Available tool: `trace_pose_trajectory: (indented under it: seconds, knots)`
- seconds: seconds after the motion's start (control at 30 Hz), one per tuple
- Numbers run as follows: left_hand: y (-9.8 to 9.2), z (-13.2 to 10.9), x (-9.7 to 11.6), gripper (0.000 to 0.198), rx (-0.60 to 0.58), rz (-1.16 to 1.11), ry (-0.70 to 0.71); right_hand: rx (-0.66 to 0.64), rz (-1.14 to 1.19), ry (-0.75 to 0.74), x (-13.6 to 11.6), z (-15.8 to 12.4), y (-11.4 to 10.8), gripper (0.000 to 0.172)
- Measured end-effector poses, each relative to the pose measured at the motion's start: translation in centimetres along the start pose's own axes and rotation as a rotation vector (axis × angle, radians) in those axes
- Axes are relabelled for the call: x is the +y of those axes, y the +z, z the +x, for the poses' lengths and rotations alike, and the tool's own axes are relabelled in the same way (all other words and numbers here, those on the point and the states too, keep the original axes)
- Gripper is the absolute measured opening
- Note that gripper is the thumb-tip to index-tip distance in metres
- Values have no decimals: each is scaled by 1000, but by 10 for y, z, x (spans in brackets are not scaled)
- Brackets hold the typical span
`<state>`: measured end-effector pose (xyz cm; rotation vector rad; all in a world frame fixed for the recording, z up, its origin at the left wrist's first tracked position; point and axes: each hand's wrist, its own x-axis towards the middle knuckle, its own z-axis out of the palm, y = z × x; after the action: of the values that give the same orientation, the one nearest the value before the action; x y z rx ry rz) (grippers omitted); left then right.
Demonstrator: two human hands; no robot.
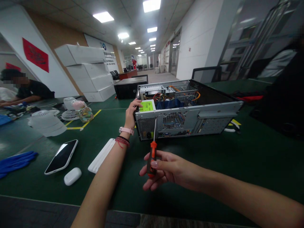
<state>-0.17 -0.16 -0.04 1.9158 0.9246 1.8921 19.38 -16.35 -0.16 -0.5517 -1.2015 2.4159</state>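
Observation:
On the green table lies an opened computer case (pixel 192 117) on its side, its rear panel facing me. Cables and metal bays show inside it. My right hand (pixel 166 169) grips the orange-and-black handle of a screwdriver (pixel 152 160). The screwdriver's shaft points up and away, and its tip is at the rear panel, just right of the power supply's mesh. Whether the tip sits in a screw is too small to tell. My left hand (pixel 133 110) rests on the case's left rear corner, fingers over the edge beside the power supply (pixel 147 106) with its yellow-green label.
Left of my arms lie a phone (pixel 62 156), a white earbud case (pixel 72 176), a white flat strip (pixel 102 155) and blue gloves (pixel 17 161). Farther back are small white fans (pixel 70 110), stacked white boxes (pixel 90 74) and a black case (pixel 128 88). People sit at both sides.

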Motion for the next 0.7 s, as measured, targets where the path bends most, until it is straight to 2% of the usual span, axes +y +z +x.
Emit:
trace_pose_trajectory:
  seconds: [0.47,0.7]
  knots:
    - [0,0,-2,36,4,-8,2,30,-31,-10,-1,-1,2,31]
    - [0,0,-4,37,4,8,4,83,-90,-23,-5,-2,2,39]
